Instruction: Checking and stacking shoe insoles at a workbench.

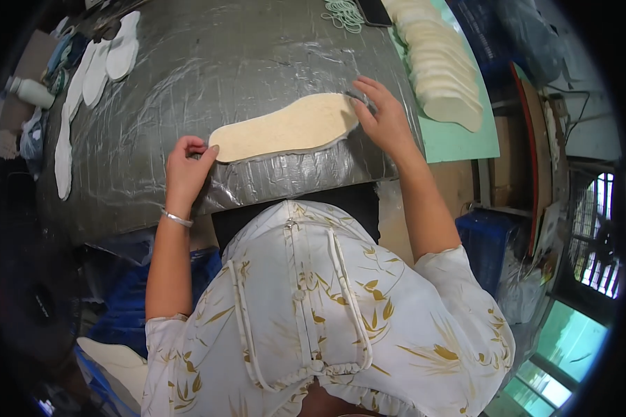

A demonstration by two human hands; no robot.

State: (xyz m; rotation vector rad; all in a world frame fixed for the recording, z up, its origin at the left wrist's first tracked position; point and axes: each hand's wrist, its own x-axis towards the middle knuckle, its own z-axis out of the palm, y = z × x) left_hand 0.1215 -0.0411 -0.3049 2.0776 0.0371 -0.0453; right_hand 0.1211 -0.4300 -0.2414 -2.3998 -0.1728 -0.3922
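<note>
Cream insole [282, 131] lies flat near the center of the frame on your film-covered worktop [257, 62], its narrower end toward the left hand and its broader end toward the right. Along its lower edge and right end, you can see a grey, fuzzy layer projecting from beneath.

Containers: a white bottle [31, 92] lies tilted at the upper left; you cannot tell its contents. At the lower left, cream pieces [118, 361] rest against blue material [94, 379], whose form is unclear. At the right, you have a blue bin [487, 243]; its contents cannot be made out.

Left hand [188, 169]: your fingers are curled, with the thumb tip at the insole's left edge. You cannot tell whether the edge is pinched.

Right hand [382, 117]: your fingers are parted and slightly bent, with the thumb at the insole's right end; the hand is not closed around it.

Surroundings: overlapping cream insoles [445, 76] lie on a green sheet [459, 146] at the upper right; white insoles [122, 54] lie at the upper left.
</note>
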